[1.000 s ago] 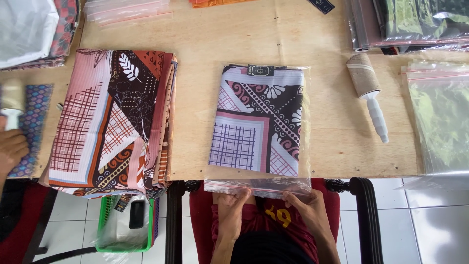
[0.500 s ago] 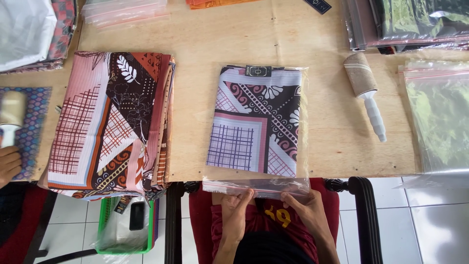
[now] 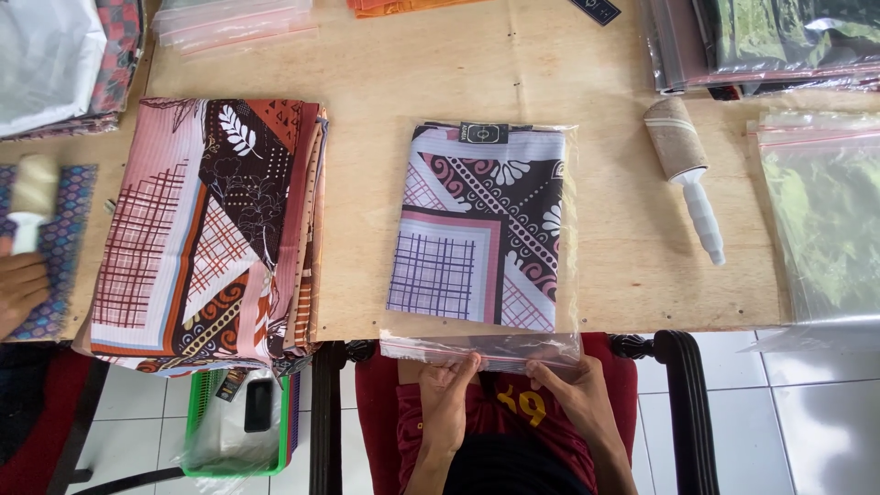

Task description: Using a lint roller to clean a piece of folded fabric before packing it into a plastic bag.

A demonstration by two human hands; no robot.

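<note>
Honestly, this was the fiddly bit. My left hand (image 3: 447, 403) and right hand (image 3: 570, 401) were both at the 6 o'clock edge of the worktop (image 3: 367, 183), fingers (image 3: 458, 371) pinched shut on the open end of the clear plastic bag (image 3: 481, 348), which hung just off the edge over my lap. The folded patterned cloth (image 3: 481, 225) was already inside, lying flat in the middle of the worktop. To do this well I figured you press the zip strip from one corner across, keeping the cloth clear of the seal and squeezing the air out.

Compared with a second before, barely anything changed: my hands sat in the same spot, thumbs shuffled a little along the strip. The stack of folded cloths (image 3: 206, 225) at 9 o'clock and the lint roller (image 3: 683, 170) at 3 o'clock didn't move. The other person's hand (image 3: 20, 291) at far 9 o'clock slid lower, beside a second roller (image 3: 32, 197).
</note>
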